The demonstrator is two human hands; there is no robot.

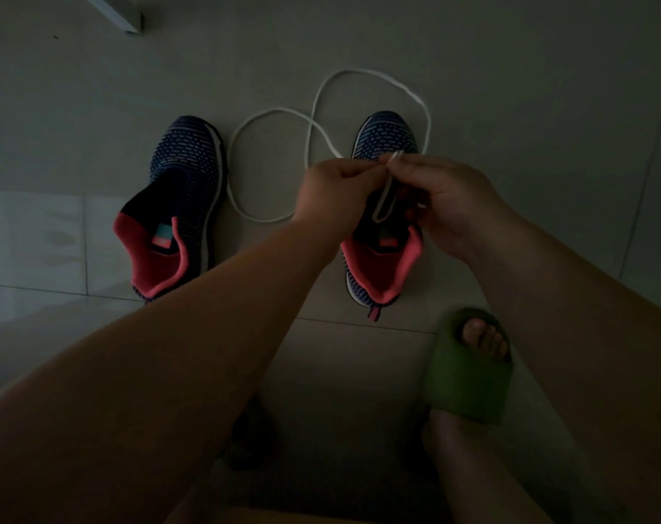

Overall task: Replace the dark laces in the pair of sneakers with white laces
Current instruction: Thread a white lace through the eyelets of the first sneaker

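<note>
While threading white lace (pixel 374 75) through the right-hand sneaker (pixel 383 134), best to keep both ends even, feed each tip flat through its eyelet without a twist, and draw the slack in gently so that the floor loops do not knot. Taking that sneaker as landmark and going from left to right: well to its left, the other sneaker (pixel 181 191), upright on the tiled floor (pixel 510 88), apparently with no lace in it, dark or white. Between the two shoes, one loop of the white lace lying flat; a second loop swinging out beyond the landmark's toe and back round its right side. Directly over its tongue, the left hand (pixel 328 194), fingers curled, pinching the lace at the fingertips. Touching it or nearly so, just to the right, the right hand (pixel 446 198), likewise curled and pinching the lace, with a short doubled run of lace hanging below the two pinches toward the eyelets. Too dim to say for certain which eyelet is being worked. Nearer the person than the landmark's heel and slightly right, a foot in a green slipper (pixel 465 376).
</note>
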